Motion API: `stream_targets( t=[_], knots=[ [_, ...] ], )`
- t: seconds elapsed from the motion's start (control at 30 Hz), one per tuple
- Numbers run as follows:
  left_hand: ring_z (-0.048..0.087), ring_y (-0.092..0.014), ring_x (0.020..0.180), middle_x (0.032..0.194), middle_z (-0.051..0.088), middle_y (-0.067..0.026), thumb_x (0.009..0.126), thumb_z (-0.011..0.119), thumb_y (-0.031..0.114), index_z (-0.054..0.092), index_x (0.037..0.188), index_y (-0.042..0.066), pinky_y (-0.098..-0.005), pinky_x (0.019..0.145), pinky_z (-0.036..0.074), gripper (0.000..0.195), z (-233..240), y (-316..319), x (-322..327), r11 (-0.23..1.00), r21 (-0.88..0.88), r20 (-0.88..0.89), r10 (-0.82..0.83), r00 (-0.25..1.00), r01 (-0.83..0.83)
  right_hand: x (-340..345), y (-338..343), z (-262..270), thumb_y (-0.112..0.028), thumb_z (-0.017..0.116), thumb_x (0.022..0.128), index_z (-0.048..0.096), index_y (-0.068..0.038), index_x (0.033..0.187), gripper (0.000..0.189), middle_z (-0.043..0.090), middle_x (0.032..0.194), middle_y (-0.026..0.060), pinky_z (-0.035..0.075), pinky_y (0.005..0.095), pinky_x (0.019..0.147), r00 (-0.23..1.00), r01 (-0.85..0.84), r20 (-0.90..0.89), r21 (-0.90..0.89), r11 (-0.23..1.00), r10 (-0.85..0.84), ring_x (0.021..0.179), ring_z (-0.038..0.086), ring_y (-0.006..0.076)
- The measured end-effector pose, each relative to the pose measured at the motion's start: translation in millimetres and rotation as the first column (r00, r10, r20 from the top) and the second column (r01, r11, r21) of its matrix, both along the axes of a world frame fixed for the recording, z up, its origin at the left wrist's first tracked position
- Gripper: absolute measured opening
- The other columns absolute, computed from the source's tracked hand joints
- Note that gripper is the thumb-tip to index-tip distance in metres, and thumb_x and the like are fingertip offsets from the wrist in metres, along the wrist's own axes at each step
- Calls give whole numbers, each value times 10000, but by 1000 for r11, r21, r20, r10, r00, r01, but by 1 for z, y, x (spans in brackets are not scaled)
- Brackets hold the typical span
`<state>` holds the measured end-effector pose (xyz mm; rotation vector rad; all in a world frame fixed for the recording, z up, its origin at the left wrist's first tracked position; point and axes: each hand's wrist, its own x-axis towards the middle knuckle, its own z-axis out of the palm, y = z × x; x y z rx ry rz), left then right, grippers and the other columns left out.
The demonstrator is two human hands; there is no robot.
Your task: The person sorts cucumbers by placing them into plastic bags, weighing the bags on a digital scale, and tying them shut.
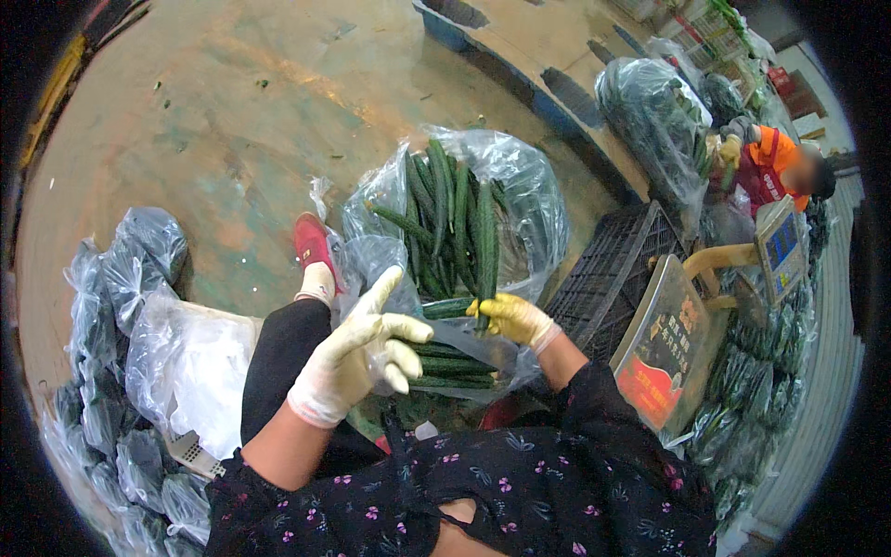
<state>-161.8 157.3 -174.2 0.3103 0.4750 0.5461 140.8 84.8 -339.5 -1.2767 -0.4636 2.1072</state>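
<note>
My right hand (511, 320), in a yellow glove, grips the near end of a long green cucumber (487, 240) that points away from me. Beyond it, a large clear plastic bag (544, 198) lies spread on the floor with a pile of cucumbers (428, 202) inside. My left hand (358, 358) wears a whitish glove; its fingers are apart and I see nothing held in them. Close by that hand, several cucumbers (452, 365) lie side by side in a smaller clear bag (511, 355), partly hidden by the hand.
Tied bags (143, 254) are heaped at left, beside a pile of clear plastic bags (216, 369). A black plastic crate (598, 271) and a platform scale (661, 341) stand at right. Farther off, a person in orange (773, 157) handles cucumbers by a large bag (644, 118).
</note>
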Motion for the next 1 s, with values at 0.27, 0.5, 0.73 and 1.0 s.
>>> stream_targets(
  t=[0.27,0.5,0.73,1.0],
  knots=[
    [494,-247,1066,1315,382,-165,805,638,205,-29,1455,196,-390,849,456,932,-30,-9,14,949,309,-400,73,913,59,-85,-18,78,-295,667,813,572,-39,1133,420,604,1056,52,450,231,634,973,-210,-50,200,957,224,804,538,117],
    [603,-159,722,832,635,-81,859,544,209,498,1160,-13,-338,732,513,377,-41,-8,7,921,305,-499,-63,864,243,-78,-4,85,-249,677,794,638,-67,1026,298,640,949,89,462,325,830,717,-670,693,654,351,77,941,571,168],
    [557,-130,479,739,603,-133,834,494,254,291,1320,-104,-271,505,548,637,15,-2,-12,969,248,-103,33,994,-6,-20,-17,22,-470,554,843,564,-55,1167,527,572,1181,157,432,369,920,392,-437,912,69,897,121,1074,555,277],
    [565,-137,458,736,605,-135,871,502,285,353,1265,-135,-280,496,553,594,-3,3,-6,988,151,-91,-2,996,16,-129,-114,-83,-442,451,880,594,-99,1118,441,648,1035,113,490,362,815,341,-465,-133,-884,-44,-931,927,620,270]
  ],
)
